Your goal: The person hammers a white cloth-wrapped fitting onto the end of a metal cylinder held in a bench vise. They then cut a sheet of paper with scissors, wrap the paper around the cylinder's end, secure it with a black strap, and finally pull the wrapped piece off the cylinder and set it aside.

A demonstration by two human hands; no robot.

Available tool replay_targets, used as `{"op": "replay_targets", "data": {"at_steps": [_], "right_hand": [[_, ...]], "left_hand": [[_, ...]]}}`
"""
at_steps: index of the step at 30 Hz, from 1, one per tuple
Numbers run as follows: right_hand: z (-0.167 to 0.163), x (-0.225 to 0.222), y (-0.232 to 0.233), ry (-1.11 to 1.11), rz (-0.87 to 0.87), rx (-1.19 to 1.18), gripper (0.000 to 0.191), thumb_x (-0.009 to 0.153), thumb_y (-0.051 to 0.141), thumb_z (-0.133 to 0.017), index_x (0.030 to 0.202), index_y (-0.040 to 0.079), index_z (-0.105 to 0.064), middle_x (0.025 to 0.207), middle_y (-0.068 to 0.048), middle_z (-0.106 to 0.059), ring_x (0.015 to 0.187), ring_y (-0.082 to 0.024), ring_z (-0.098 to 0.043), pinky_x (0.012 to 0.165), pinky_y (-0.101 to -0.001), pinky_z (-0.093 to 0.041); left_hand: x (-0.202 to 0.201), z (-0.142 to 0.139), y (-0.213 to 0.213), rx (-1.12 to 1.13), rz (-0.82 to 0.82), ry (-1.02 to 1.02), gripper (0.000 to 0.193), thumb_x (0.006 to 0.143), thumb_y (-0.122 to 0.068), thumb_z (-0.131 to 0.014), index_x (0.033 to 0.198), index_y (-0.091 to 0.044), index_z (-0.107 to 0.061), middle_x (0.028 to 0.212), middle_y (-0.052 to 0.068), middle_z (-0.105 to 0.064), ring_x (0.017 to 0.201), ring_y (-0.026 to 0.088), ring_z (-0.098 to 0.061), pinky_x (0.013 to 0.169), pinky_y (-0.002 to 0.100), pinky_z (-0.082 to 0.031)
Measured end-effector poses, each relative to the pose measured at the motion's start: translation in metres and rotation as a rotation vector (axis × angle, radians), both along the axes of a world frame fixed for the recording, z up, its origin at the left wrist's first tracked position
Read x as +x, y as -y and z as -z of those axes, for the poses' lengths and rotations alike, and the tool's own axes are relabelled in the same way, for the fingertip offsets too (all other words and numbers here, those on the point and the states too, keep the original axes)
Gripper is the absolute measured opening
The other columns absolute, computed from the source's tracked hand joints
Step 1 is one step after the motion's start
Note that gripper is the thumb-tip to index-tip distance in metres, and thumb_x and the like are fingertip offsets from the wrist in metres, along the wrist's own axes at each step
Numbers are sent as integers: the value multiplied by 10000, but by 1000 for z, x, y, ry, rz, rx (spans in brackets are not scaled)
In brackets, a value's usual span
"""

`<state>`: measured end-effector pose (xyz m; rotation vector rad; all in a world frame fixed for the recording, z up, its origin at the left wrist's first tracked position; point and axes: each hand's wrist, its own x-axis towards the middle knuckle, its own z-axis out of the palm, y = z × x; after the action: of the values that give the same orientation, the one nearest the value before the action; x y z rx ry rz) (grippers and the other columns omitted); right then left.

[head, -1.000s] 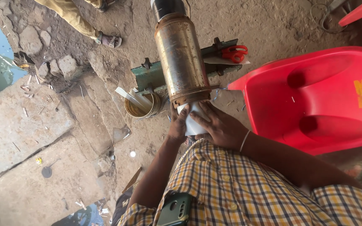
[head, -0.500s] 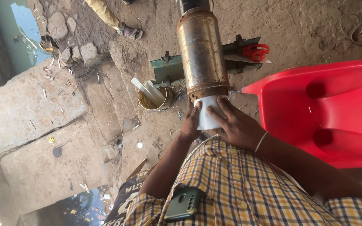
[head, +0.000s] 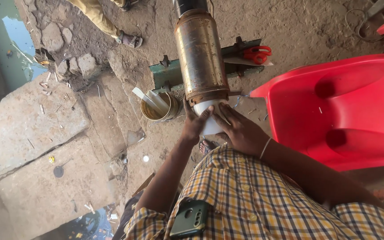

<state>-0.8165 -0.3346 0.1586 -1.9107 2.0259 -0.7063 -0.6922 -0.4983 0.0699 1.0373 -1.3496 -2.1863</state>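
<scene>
White cylindrical piece (head: 206,120) sits at the near end of a long rusty metal cylinder (head: 201,55), right where the cylinder's rim flares; only a small patch of white shows between the fingers, so its full shape and how it meets the metal cannot be made out. Left hand (head: 195,124) closed around its left side, fingers pressed on the white surface. Right hand (head: 241,131) wrapped over the right side and front, clamped on the same piece; thin band at that wrist. Cylinder brown, blotched, dull sheen, its far end dark and cut off by the top edge. Under it a green metal frame (head: 167,73) on the dirt floor (head: 298,26), partly hidden by the cylinder. Red-handled scissors (head: 256,53) lie on the frame's right end, on a pale scrap. Just left of the hands, a round tin (head: 158,109) with yellowish contents and pale flat sticks leaning in it. Right of the hands, a red plastic chair (head: 347,106), cut off by the right edge, with a small orange rectangular label near that edge. Dark green phone (head: 190,218) in the checked shirt's chest pocket. Another person's sandalled foot (head: 130,41) at upper left, near broken stone slabs (head: 27,129).
</scene>
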Motion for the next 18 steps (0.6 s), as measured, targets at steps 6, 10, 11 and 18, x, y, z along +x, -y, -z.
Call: {"op": "replay_targets", "data": {"at_steps": [6,10,11,18], "right_hand": [[8,-2,8,33,-14,-7,752,922,279,-679,1529,-25,-353,1510,-425,-359,1450,-511,-361,1180,-500,-362],[10,-5,12,40,-62,-30,741,897,316,-705,1503,-3,-420,1495,-411,-365,1436,-506,-352,1164,-498,-351],[10,-5,13,46,-55,-21,729,900,305,-700,1498,-7,-425,1502,-402,-371,1441,-495,-361,1165,-492,-354],[15,5,14,-6,-21,-66,660,952,281,-655,1470,-61,-431,1486,-418,-397,1433,-489,-407,1186,-487,-372]], "left_hand": [[-6,-9,-6,158,-39,140,1089,830,-240,-735,1608,-244,27,1354,254,-526,1167,370,-612,890,508,-609],[0,-7,5,124,-42,90,1067,881,-235,-763,1605,-242,20,1394,235,-526,1221,340,-599,955,467,-595],[2,-7,9,130,-24,39,1048,884,-233,-766,1610,-218,-10,1387,245,-528,1213,348,-604,949,473,-598],[10,-5,13,45,-4,-68,1032,906,-240,-797,1643,-156,-80,1439,239,-516,1272,343,-571,993,465,-569]]}}
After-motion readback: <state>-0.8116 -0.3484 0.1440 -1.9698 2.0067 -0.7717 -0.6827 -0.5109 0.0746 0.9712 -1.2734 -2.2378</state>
